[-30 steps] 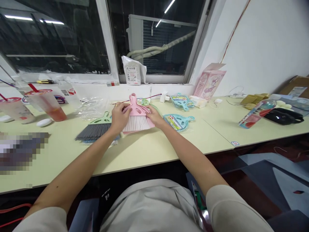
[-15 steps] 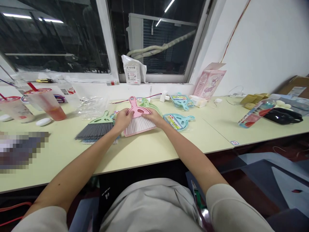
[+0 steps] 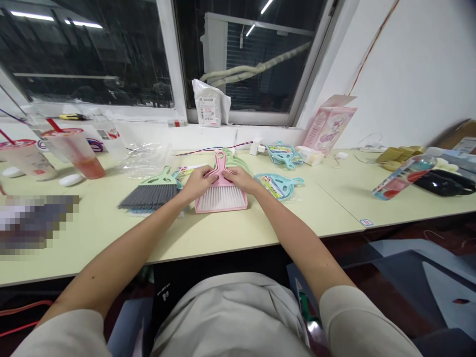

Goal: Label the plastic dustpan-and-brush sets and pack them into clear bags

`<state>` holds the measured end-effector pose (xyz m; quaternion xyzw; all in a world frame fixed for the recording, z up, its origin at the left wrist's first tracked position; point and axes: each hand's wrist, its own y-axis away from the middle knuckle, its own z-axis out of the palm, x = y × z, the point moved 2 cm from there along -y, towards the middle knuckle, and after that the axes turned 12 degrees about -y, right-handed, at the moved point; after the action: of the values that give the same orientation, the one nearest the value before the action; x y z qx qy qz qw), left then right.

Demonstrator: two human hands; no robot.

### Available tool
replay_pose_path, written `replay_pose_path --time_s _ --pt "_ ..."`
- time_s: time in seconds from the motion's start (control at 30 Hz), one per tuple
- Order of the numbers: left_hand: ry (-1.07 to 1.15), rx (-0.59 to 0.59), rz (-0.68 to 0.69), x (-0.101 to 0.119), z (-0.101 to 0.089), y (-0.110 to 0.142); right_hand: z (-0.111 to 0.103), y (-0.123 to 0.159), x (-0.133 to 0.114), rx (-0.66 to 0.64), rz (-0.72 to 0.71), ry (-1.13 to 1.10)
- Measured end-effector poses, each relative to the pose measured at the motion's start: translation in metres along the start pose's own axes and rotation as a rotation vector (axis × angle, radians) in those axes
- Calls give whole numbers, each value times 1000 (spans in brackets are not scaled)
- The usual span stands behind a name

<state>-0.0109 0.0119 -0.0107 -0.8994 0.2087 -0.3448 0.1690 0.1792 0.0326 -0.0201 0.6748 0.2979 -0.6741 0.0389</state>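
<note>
Lying at the centre of the frame, the pink brush (image 3: 220, 192) sits over a matching pink dustpan (image 3: 223, 211), handle toward the window, white bristles fanning down to the pan's front lip. The left hand (image 3: 198, 184) is clamped on the pair's left shoulder, thumb on top; the right hand (image 3: 242, 180) closes likewise on the right shoulder. Whether the pan rests fully on the table (image 3: 297, 218) I cannot tell.

Both pieces look like thin moulded plastic, so they should be light, stiff and rather slippery, able to slide against each other; the bristles should bend easily. The shoulders below the narrow handle seem the best hold, pinching brush and pan together, while the looped handle would suit one hand.

Just behind, a green dustpan (image 3: 238, 161) shows around the pink handle. Left of centre lies a green brush (image 3: 152, 194) with dark bristles; right of centre, a blue dustpan set (image 3: 282, 186), with another blue set (image 3: 284, 156) above it. Farther out stand drink cups (image 3: 76, 153) at left and a pink box (image 3: 330, 126) at upper right.
</note>
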Motion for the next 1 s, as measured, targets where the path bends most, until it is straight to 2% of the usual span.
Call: replay_pose_path --time_s 0.2,0.6,0.73,0.83,0.93,1.0 --pt "164 -25 -44 -1 2 1 2 0 0 2 -33 2" --pt "176 23 -31 7 3 4 4 1 -4 29 -30 -13" --pt "173 20 -2 7 -4 0 0 -3 -1 61 -43 -67" --pt "139 138 -8 1 -19 -5 -13 -8 4 201 -26 -171" --pt "34 322 -61 -11 -38 -8 -33 -15 10 448 -32 -377" --pt "-115 367 -114 -20 -46 -9 -47 -19 16 578 -35 -528"
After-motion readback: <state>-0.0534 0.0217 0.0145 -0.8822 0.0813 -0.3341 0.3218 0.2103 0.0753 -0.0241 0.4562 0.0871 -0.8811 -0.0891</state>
